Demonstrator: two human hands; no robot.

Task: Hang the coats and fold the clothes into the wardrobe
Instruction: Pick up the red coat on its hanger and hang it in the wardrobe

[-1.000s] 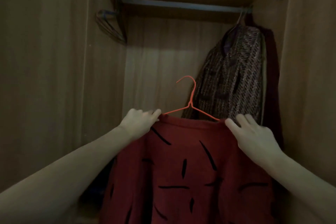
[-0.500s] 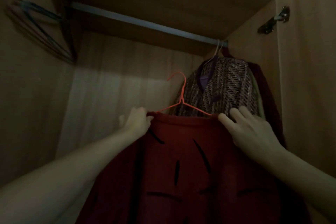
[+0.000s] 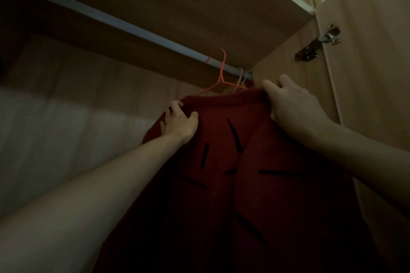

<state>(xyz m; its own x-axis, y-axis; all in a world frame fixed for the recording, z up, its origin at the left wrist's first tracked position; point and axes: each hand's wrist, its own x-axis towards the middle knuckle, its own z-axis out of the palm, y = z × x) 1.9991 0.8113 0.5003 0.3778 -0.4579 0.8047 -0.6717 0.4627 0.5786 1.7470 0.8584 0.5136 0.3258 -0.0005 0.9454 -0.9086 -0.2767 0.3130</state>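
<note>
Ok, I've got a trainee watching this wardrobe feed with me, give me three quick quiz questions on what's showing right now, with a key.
1. True or false: the hook of the orange hanger is up at the rail.
2. What does the left hand grip?
A. the door hinge
B. the shoulder of the red coat
C. the rail
3. Fill in: the right hand holds the coat's other ____.

Key
1. True; whether it has fully caught is hard to tell.
2. B
3. shoulder
</note>
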